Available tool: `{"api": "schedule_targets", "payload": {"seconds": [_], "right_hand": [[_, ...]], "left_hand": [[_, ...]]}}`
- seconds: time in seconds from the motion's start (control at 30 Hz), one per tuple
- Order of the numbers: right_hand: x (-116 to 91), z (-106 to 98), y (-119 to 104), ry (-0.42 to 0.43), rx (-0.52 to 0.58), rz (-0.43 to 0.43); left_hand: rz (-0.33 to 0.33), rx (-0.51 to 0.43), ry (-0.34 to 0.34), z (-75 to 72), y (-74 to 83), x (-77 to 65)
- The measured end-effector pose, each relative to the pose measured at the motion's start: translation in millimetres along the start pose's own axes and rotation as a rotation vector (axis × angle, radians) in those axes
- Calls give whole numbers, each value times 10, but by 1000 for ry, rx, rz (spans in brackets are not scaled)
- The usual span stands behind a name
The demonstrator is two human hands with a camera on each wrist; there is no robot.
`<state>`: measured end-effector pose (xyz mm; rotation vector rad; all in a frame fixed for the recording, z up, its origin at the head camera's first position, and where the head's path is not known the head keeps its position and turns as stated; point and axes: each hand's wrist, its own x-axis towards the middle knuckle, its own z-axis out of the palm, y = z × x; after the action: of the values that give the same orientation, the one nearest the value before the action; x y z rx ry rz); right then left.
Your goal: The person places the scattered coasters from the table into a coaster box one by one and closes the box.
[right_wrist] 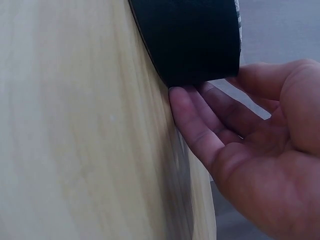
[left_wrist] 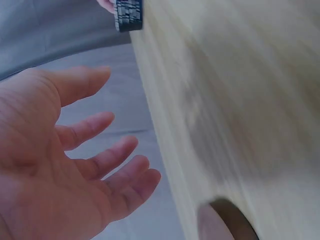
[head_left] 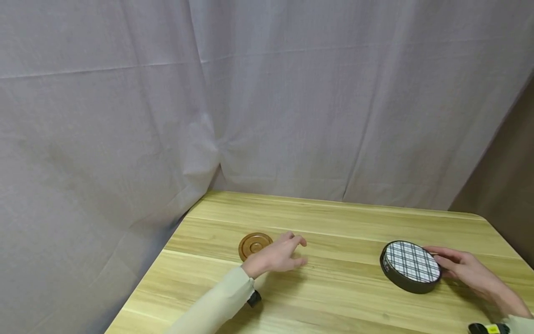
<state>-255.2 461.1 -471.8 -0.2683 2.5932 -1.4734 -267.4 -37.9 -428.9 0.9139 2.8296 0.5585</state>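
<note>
A round box [head_left: 412, 266] with a black side and a white top in black plaid sits at the right of the table. My right hand [head_left: 469, 271] pinches its right edge, the thumb at the upper rim and the fingertips [right_wrist: 182, 97] low against the black side, close to the table. To the left lies a flat brown wooden disc [head_left: 252, 243] with ringed grooves, partly covered by my left forearm and hand. Just over the table beside that disc hovers my left hand [head_left: 278, 255], its fingers [left_wrist: 120, 155] spread and loosely bent, nothing between them.
The light wood-grain table [head_left: 333, 297] spreads under both hands. Grey cloth [head_left: 292, 116] hangs along its back and left edges, and a darker brown cloth [head_left: 496, 171] stands at the right.
</note>
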Motion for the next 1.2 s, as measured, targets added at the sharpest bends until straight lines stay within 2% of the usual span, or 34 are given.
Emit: {"api": "schedule_targets", "payload": {"seconds": [0.23, 0.47, 0.63, 0.77, 0.97, 1.2], "right_hand": [[-1, -10, 2, -8, 10, -37], [1, -14, 37, -24, 40, -60], [10, -11, 37, -13, 20, -46], [12, -8, 32, -5, 10, -29], [21, -4, 22, -19, 54, -45], [10, 1, -3, -3, 28, -20]], "left_hand": [[-52, 83, -7, 1, -297, -185], [-100, 124, 67, -110, -580, -269], [-131, 126, 117, -156, -775, -276], [-206, 105, 125, -180, -896, -255], [-320, 110, 95, -160, -1025, -226], [-395, 100, 135, -140, -1137, -185]]}}
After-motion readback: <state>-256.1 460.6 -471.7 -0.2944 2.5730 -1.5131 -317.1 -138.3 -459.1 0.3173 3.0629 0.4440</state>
